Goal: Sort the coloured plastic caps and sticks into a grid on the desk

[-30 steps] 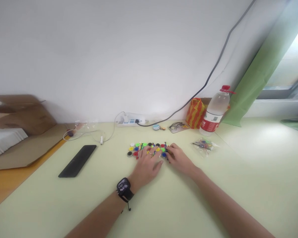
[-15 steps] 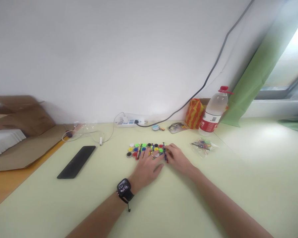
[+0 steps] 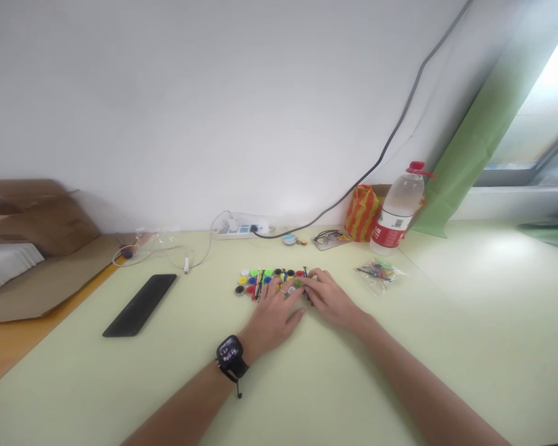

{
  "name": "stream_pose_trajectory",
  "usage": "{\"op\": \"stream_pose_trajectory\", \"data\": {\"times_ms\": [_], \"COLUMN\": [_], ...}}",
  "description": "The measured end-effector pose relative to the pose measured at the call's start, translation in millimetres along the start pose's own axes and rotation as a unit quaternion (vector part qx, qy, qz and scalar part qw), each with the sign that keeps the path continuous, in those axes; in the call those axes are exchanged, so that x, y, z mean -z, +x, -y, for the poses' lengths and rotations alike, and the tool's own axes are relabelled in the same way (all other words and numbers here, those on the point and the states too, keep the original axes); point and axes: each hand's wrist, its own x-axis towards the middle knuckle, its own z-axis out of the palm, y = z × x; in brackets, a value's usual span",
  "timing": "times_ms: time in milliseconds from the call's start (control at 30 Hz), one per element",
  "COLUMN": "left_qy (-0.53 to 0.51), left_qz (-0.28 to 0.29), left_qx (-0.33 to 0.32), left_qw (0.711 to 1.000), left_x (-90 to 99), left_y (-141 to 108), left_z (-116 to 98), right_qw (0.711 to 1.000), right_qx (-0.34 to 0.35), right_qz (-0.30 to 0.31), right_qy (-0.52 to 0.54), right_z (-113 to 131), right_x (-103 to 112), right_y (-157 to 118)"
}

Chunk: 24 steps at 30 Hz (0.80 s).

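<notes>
Small round coloured discs [image 3: 242,280] lie in rows on the pale green table, with thin coloured sticks [image 3: 259,285] standing out among them. My left hand [image 3: 274,313], wearing a ring and a black watch, lies palm down with its fingers apart, fingertips over the middle of the group. At the right end, my right hand [image 3: 330,298] has its fingers bent together beside a dark upright-looking stick [image 3: 305,271] and a green disc. Whatever its fingertips pinch is too small and covered to make out. My hands hide part of the discs.
A clear bag of similar parts [image 3: 379,274] lies to the right, a large water bottle [image 3: 397,214] behind it. A black flat slab [image 3: 140,305] lies left. At the back are a power strip [image 3: 242,228], a striped bag [image 3: 361,214] and cables; a cardboard box [image 3: 41,217] stands far left.
My right fingertips have shifted slightly left, from the end stick toward the green disc. My left hand stays almost in place. The whole view has moved a little.
</notes>
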Motion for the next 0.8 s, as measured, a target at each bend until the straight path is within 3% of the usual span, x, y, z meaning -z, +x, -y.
{"op": "stream_pose_trajectory", "data": {"times_ms": [400, 533, 633, 733, 800], "left_qy": [0.008, 0.004, -0.011, -0.036, -0.049], "left_qz": [-0.003, 0.003, -0.002, -0.001, -0.002], "left_qx": [0.010, 0.014, 0.006, -0.011, -0.025], "left_qw": [1.000, 1.000, 1.000, 0.999, 0.998], "left_x": [-2.8, -1.6, 0.6, 3.1, 4.1], "left_y": [-2, -2, -1, 0, 0], "left_z": [1, 1, -1, -6, -10], "right_qw": [1.000, 0.996, 0.967, 0.904, 0.862], "right_qx": [-0.002, -0.023, -0.150, -0.332, -0.437], "right_qz": [-0.003, -0.030, -0.116, -0.161, -0.167], "right_qy": [-0.017, -0.080, -0.169, -0.218, -0.196], "right_z": [0, -17, -56, -102, -125], "right_x": [-1, 14, 44, 74, 88], "right_y": [0, 4, -3, -23, -38]}}
